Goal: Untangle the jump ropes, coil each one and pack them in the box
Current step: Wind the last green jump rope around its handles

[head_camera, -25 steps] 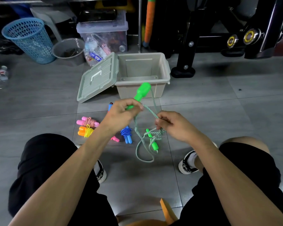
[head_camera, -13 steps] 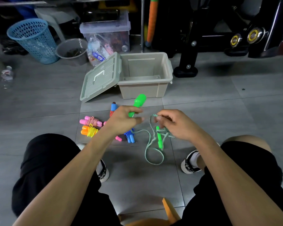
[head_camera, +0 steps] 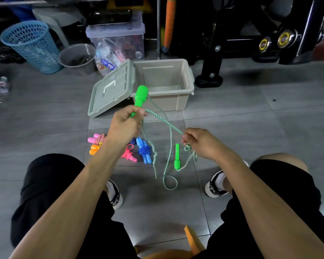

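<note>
- The grey tiled floor [head_camera: 251, 128] fills the view, with the person's legs in black shorts spread to either side.
- The beige box [head_camera: 163, 85] stands open on the floor ahead, and its lid [head_camera: 111, 88] leans tilted against the box's left side (handle facing up).
- A blue mesh basket [head_camera: 33, 45] and a grey bucket [head_camera: 77, 58] stand at the far left, near a clear storage bin [head_camera: 118, 38].
- The left hand [head_camera: 124, 126] has its fingers curled round the thin end of a green handle [head_camera: 140, 97], whose thick end points up in front of the box rim.
- The right hand [head_camera: 204, 143] pinches the green rope [head_camera: 168, 124], which runs taut between the two hands; a small knot sits just under its fingertips.
- Loose loops of the rope hang down towards the floor between the feet, and the second green handle [head_camera: 177, 157] dangles beside the right hand.
- Coiled ropes lie on the floor behind the left forearm: a blue one [head_camera: 145, 152], a pink one [head_camera: 128, 153], an orange one [head_camera: 94, 148] and a pale pink one [head_camera: 97, 139].
</note>
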Demonstrator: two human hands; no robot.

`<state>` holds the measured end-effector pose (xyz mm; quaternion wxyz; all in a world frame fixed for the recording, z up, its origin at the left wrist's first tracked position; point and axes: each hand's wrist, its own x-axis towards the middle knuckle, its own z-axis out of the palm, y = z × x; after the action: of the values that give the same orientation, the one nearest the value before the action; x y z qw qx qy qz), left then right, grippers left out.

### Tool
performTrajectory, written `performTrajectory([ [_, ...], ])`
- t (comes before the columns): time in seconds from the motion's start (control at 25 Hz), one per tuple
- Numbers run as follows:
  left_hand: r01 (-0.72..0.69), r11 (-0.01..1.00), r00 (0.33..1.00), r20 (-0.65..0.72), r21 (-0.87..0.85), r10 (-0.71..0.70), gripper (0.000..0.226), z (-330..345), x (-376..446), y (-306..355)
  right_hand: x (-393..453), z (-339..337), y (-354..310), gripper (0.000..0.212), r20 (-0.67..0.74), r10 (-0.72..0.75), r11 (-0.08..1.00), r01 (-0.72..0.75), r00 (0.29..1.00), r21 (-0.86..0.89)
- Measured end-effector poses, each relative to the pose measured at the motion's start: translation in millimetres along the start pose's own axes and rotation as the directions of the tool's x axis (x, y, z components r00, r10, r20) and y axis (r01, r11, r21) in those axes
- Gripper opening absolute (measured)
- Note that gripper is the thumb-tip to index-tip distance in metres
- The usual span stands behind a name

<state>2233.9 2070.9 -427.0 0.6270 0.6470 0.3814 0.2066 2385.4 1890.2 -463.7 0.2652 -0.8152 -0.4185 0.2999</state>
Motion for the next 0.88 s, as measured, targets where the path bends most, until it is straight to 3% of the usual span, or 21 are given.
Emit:
performTrajectory([
  [0.08, 0.113, 0.93, 0.992, 0.007, 0.349, -0.123, 0.025, -5, 4, -8, -2, -1, -5, 0.026, -0.016, -0.035, 0.999, 0.035, 0.999, 0.007],
  [0.12, 0.132, 0.822, 0.981, 0.044, 0.554, -0.188, 0.02, -6, 5, -12, -4, -3, -9, 0.026, -0.027, -0.066, 0.997, 0.066, 0.997, 0.025],
  [0.16, 0.114, 0.723, 0.97, 0.08, 0.681, -0.228, 0.016, -5, 3, -15, -7, -5, -14, 0.027, -0.031, -0.099, 0.994, 0.1, 0.995, 0.043],
  [0.2, 0.07, 0.691, 0.967, 0.122, 0.72, -0.225, 0.014, -3, 0, -16, -9, -6, -18, 0.026, -0.021, -0.129, 0.99, 0.13, 0.991, 0.058],
  [0.28, -0.113, 0.774, 0.962, 0.262, 0.623, -0.071, 0.025, 2, -7, -13, -11, -8, -27, 0.024, 0.023, -0.158, 0.985, 0.156, 0.987, 0.076],
  [0.36, -0.304, 0.802, 0.914, 0.393, 0.514, 0.095, 0.029, 8, -15, -9, -12, -6, -32, 0.021, 0.062, -0.155, 0.984, 0.149, 0.986, 0.1],
  [0.48, -0.403, 0.776, 0.878, 0.443, 0.485, 0.18, 0.011, 16, -20, -10, -14, -3, -32, 0.019, 0.092, -0.159, 0.98, 0.146, 0.983, 0.137],
  [0.56, -0.372, 0.831, 0.895, 0.397, 0.414, 0.203, 0.002, 18, -20, -7, -14, -4, -29, 0.016, 0.076, -0.166, 0.977, 0.153, 0.983, 0.146],
  [0.72, -0.199, 0.962, 0.968, 0.194, 0.187, 0.162, 0.014, 17, -13, 1, -9, -6, -21, 0.013, -0.012, -0.134, 0.973, 0.134, 0.991, 0.188],
  [0.88, -0.049, 0.974, 0.995, 0.101, 0.221, 0.027, 0.019, 18, -8, -6, -6, -4, -16, 0.01, -0.055, -0.088, 0.975, 0.097, 0.995, 0.198],
])
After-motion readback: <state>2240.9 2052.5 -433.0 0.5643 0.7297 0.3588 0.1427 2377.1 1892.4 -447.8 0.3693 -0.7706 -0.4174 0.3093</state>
